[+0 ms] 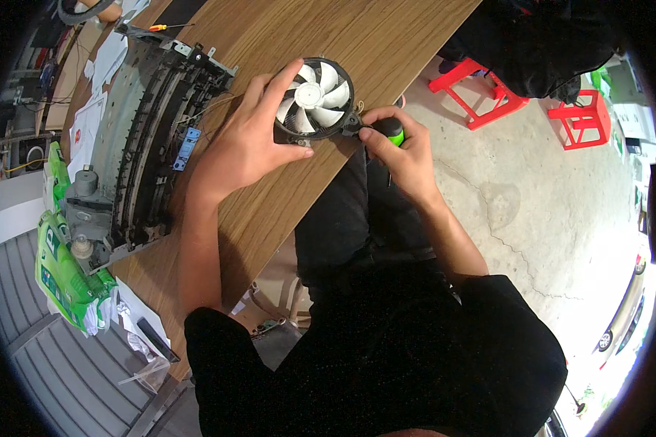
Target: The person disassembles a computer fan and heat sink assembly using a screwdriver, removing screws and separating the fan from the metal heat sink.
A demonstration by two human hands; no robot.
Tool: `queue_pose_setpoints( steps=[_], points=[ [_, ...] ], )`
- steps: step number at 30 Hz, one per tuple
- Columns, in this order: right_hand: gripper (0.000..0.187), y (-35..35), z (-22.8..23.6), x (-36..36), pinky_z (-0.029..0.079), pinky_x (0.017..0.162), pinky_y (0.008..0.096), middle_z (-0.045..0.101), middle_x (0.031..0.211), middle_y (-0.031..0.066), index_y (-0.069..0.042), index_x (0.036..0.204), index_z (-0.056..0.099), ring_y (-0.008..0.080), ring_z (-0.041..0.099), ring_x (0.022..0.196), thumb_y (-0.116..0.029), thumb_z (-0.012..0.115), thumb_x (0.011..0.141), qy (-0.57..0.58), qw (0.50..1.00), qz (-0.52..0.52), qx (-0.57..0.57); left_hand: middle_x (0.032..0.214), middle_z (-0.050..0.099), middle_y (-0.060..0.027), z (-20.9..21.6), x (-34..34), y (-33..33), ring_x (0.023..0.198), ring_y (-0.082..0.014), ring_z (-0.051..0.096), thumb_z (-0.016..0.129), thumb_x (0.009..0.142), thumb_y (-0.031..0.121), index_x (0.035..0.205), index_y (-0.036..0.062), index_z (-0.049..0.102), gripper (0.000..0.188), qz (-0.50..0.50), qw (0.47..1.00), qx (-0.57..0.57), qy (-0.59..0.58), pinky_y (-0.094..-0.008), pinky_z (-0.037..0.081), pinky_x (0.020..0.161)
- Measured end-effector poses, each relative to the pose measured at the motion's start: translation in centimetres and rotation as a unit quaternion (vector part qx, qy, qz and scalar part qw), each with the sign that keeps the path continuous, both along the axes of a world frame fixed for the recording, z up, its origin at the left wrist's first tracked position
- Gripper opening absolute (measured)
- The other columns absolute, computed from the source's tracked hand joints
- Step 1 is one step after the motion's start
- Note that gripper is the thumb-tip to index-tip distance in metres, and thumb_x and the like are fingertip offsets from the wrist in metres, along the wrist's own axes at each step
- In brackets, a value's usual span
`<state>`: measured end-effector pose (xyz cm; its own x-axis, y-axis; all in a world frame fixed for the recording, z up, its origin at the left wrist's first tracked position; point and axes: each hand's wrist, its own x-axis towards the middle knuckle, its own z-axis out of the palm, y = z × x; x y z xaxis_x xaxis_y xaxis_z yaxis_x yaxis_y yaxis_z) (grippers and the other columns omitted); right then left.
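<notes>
A round cooling fan (310, 95) with white blades and a black frame is tilted up above the edge of the wooden table. My left hand (249, 135) grips its frame from the left, with the thumb low and the fingers along the upper side. At the fan's lower right corner, my right hand (403, 146) is closed round a screwdriver with a green and black handle (393, 132). Its shaft points down, and the thumb and forefinger are pinched at a small black tab on the fan's frame. Whatever lies between those fingertips is too small to make out.
A long black and grey machine part (149, 138) lies on the wooden table (270, 233) to the left, with a blue piece (186, 149) on it. A green plastic pack (69, 273) sits beyond. Red stools (481, 93) stand on the concrete floor at right.
</notes>
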<state>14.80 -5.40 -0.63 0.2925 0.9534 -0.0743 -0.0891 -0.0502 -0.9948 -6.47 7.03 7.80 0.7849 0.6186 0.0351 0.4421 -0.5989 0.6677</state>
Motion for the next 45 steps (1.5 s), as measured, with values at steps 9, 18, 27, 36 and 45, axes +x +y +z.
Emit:
queue_pose_setpoints(
  steps=[9,18,27,36,45],
  points=[
    [0.015,0.0,0.1,0.1,0.044,0.058,0.0215,0.064,0.079,-0.0026,-0.001,0.104,0.069,0.0041,0.056,0.066,-0.01,0.074,0.093,0.072,0.997,-0.016,0.017,0.141,0.05,-0.0184,-0.4,-0.2,0.3,0.133,-0.0345,0.051,0.088,0.071,0.008,0.159,0.0086,0.03,0.105,-0.006,1.0,-0.008,-0.001,-0.0399,0.041,0.111],
    [0.013,0.2,-0.6,0.1,0.042,0.055,0.0215,0.062,0.077,-0.0026,-0.001,0.104,0.067,0.0037,0.054,0.063,-0.008,0.072,0.094,0.087,0.993,-0.059,0.046,0.143,0.049,-0.0191,-0.2,0.0,0.0,0.134,-0.0348,0.05,0.087,0.073,0.008,0.159,0.0088,0.029,0.104,0.002,1.0,0.008,0.019,-0.04,0.041,0.112],
    [0.01,0.7,-0.8,0.8,0.041,0.052,0.0232,0.061,0.077,0.0002,-0.001,0.104,0.064,0.0067,0.053,0.06,-0.005,0.069,0.095,0.124,0.981,-0.13,0.079,0.146,0.046,-0.0209,-0.1,0.4,-0.1,0.136,-0.037,0.048,0.084,0.075,0.01,0.16,0.0086,0.026,0.103,0.01,0.999,-0.002,0.036,-0.0418,0.039,0.114],
    [0.017,0.3,-0.5,0.6,0.045,0.059,0.0233,0.068,0.089,0.0042,-0.001,0.108,0.063,0.0088,0.059,0.069,-0.009,0.071,0.096,0.123,0.983,-0.114,0.071,0.152,0.041,-0.0221,-0.4,0.3,-0.2,0.141,-0.0374,0.044,0.084,0.076,0.013,0.16,0.0086,0.025,0.103,0.009,0.999,0.011,0.03,-0.0423,0.036,0.116],
    [0.036,1.1,0.7,1.1,0.05,0.095,0.0339,0.071,0.109,0.0131,0.0,0.115,0.068,0.0243,0.067,0.103,-0.014,0.08,0.085,-0.173,0.979,-0.031,0.106,0.157,0.034,-0.0231,-0.8,0.1,-0.1,0.145,-0.038,0.038,0.086,0.078,0.022,0.16,0.0066,0.025,0.103,-0.001,0.999,0.042,0.026,-0.0431,0.035,0.118]
  ],
)
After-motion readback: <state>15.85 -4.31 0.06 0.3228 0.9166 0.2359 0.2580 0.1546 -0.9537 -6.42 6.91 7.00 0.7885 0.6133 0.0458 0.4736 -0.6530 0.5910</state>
